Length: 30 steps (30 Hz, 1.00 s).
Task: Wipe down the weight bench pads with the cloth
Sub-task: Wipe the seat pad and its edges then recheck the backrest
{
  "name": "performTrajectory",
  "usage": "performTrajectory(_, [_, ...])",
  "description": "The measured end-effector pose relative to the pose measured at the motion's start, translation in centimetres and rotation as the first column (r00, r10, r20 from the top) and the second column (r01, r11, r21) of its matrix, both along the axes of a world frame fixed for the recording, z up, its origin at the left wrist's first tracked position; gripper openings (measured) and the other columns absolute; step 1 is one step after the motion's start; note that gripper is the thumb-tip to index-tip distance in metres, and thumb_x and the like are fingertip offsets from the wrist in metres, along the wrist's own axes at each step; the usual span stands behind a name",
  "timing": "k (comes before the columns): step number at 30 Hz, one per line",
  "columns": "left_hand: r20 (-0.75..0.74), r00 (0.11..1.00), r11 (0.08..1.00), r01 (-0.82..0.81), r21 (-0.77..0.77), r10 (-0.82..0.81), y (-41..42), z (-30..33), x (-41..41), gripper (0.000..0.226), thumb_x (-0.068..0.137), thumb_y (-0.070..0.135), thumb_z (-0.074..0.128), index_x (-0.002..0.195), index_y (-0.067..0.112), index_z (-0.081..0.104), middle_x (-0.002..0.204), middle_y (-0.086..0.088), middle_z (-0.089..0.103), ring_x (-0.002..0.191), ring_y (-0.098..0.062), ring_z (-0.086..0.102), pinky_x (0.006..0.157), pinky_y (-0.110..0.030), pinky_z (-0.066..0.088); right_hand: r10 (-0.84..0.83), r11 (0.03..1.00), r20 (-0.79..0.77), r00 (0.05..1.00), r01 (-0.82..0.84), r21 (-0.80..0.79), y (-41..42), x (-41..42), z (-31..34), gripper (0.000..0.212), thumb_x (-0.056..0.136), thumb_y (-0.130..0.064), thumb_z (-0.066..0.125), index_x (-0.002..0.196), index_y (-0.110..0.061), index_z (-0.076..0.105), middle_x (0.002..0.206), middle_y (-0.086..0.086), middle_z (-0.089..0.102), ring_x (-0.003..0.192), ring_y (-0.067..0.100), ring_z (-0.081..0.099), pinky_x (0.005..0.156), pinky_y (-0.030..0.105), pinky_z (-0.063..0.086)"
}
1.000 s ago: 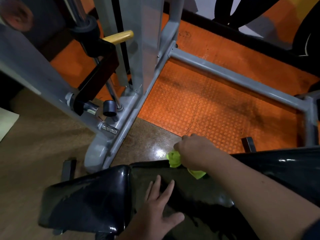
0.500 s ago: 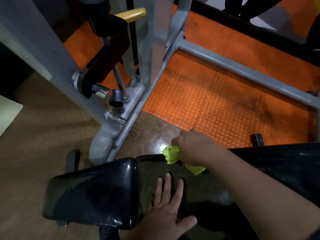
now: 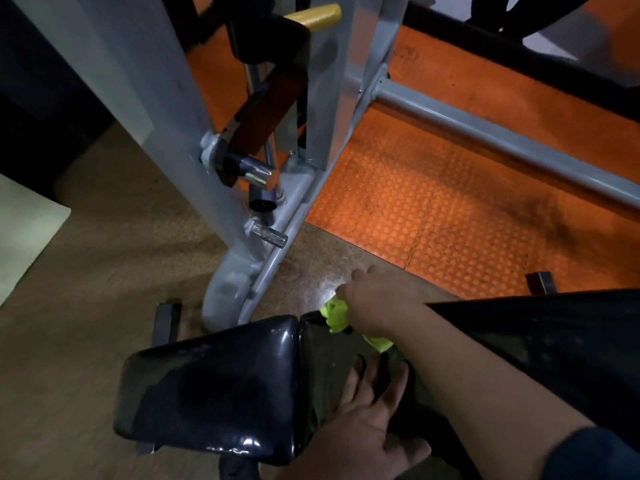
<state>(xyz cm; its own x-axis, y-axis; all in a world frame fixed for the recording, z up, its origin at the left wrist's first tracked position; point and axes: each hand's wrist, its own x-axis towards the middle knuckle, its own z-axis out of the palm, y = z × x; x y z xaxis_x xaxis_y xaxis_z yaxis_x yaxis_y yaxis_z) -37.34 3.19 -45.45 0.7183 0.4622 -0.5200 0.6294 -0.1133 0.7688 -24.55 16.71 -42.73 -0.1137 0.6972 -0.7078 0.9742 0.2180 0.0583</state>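
The black weight bench has two glossy pads: a short seat pad (image 3: 207, 389) at lower left and a long back pad (image 3: 540, 334) running off to the right. A bright yellow-green cloth (image 3: 337, 315) is bunched at the far edge of the long pad, close to the gap between the pads. My right hand (image 3: 377, 299) grips the cloth and presses it onto that edge. My left hand (image 3: 367, 431) rests flat on the long pad just right of the gap, fingers straight and spread.
A grey steel rack frame (image 3: 256, 271) stands on the floor just beyond the bench, with a chrome peg (image 3: 268, 235) and a yellow handle (image 3: 315, 15). A grey crossbar (image 3: 502, 140) runs over the orange studded mat (image 3: 433, 216). Brown floor lies to the left.
My right hand has slid the cloth left along the pad's far edge toward the gap. My left hand has moved forward on the pad. The view has shifted closer.
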Motion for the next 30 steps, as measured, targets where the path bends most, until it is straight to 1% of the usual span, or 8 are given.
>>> performTrajectory(10, [-0.017,0.997,0.993,0.082,0.087,-0.081,0.4,-3.1,-0.9,0.082,0.084,0.083,0.032,0.143,0.065,-0.022,0.149,0.029,-0.046,0.14,-0.01,-0.043,0.118,-0.039,-0.021,-0.044,0.999,-0.023,0.999,0.044,-0.02,1.1,-3.7,-3.9,0.042,0.092,-0.024,0.056,0.135,-0.022,0.053,0.131,0.012,0.05,0.121,0.036,0.046,0.084,0.043,0.044])
performTrajectory(14, [0.01,0.999,0.969,0.037,0.243,-0.041,1.2,-3.6,-2.3,0.098,0.065,0.094,-0.011,0.153,0.057,0.012,0.164,0.025,-0.002,0.154,-0.005,-0.004,0.124,-0.026,0.005,-0.107,0.994,0.032,0.994,0.108,-0.034,2.3,-4.4,-5.9,0.045,0.09,-0.023,0.059,0.134,-0.02,0.054,0.132,0.013,0.052,0.121,0.037,0.048,0.092,0.05,0.048])
performTrajectory(16, [-0.079,0.994,0.949,-0.043,0.313,0.071,0.7,-5.2,-3.4,0.052,0.092,0.064,0.025,0.122,0.033,0.055,0.134,0.018,0.055,0.124,-0.009,0.058,0.097,-0.019,0.046,-0.034,0.999,0.01,0.999,0.034,-0.01,2.0,-6.4,-7.2,0.046,0.09,-0.025,0.06,0.135,-0.021,0.054,0.133,0.013,0.052,0.121,0.038,0.047,0.091,0.049,0.044])
performTrajectory(18, [0.02,0.973,0.869,-0.215,0.446,0.231,0.1,-5.9,-4.4,0.023,0.072,0.041,0.059,0.085,0.023,0.057,0.097,0.015,0.055,0.087,-0.013,0.067,0.068,-0.02,0.05,0.056,0.996,-0.046,0.997,-0.053,0.07,1.1,-7.6,-7.9,0.043,0.092,-0.026,0.056,0.135,-0.024,0.054,0.133,0.011,0.053,0.121,0.036,0.045,0.093,0.047,0.04])
performTrajectory(20, [0.177,0.883,0.783,-0.469,0.409,0.436,0.1,-6.1,-5.2,0.013,0.072,0.028,0.059,0.077,0.017,0.061,0.089,0.009,0.056,0.083,-0.012,0.06,0.069,-0.02,0.044,0.035,0.982,-0.128,0.991,-0.01,0.191,0.1,-7.3,-6.9,0.04,0.094,-0.027,0.054,0.134,-0.027,0.052,0.132,0.01,0.051,0.119,0.036,0.044,0.093,0.045,0.039])
performTrajectory(23, [0.075,0.434,0.44,-0.891,-0.113,0.898,3.4,-3.0,-6.9,0.015,0.095,0.033,0.058,0.091,0.038,0.072,0.104,0.01,0.07,0.105,-0.013,0.064,0.096,-0.026,0.045,-0.115,0.917,-0.341,0.933,0.232,0.326,-2.3,-6.8,-3.5,0.039,0.092,-0.033,0.054,0.13,-0.028,0.05,0.132,0.007,0.049,0.117,0.033,0.044,0.091,0.042,0.039])
performTrajectory(25, [-0.005,0.227,0.199,-0.864,-0.463,0.974,5.1,-0.6,-7.6,0.015,0.098,0.038,0.061,0.096,0.042,0.075,0.104,0.006,0.075,0.101,-0.016,0.069,0.095,-0.038,0.049,-0.196,0.848,-0.493,0.848,0.399,0.348,-4.3,-7.0,-0.3,0.043,0.089,-0.04,0.057,0.129,-0.027,0.05,0.131,0.003,0.051,0.116,0.029,0.046,0.094,0.04,0.041])
performTrajectory(30, [-0.027,0.238,0.126,-0.603,-0.788,0.971,5.9,8.8,-5.7,0.053,0.087,0.044,0.058,0.128,0.011,0.065,0.119,-0.022,0.071,0.112,-0.036,0.069,0.104,-0.056,0.047,-0.433,0.706,-0.749,0.502,0.705,0.065,-9.1,-6.3,8.0,0.056,0.089,-0.054,0.061,0.138,-0.032,0.05,0.137,-0.013,0.044,0.128,0.01,0.038,0.107,0.02,0.03])
